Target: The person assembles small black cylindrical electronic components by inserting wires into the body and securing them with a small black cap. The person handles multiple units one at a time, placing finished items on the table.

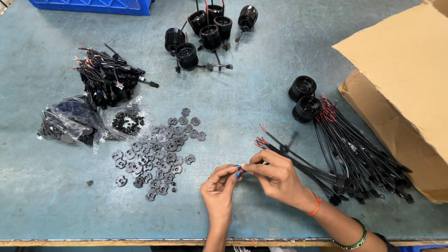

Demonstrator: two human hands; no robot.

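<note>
Nearest the table's front edge, the 2 hands meet at the middle. The left hand, with a ring on 1 finger, has its fingertips pinched narrow against those of the right hand, and the 2 appear to share the end of 1 black lead wire; what exactly sits between the fingertips is too small to tell. That wire runs from the pinch away to the person's right, its long axis slanting toward the loose bundle of black leads with red tips, which fans out beside the right forearm. The right hand is therefore the nearer one to the bundle.

To the left of the hands, closer to the left hand, lies a scatter of small dark grey discs flat on the blue-green table. Beyond them sit 2 clear bags of black parts and a heap of short connector wires. 2 black ribbed housings stand at the far end of the bundle, beside a cardboard box. Farthest off, a cluster of wired housings rests near a blue crate.
</note>
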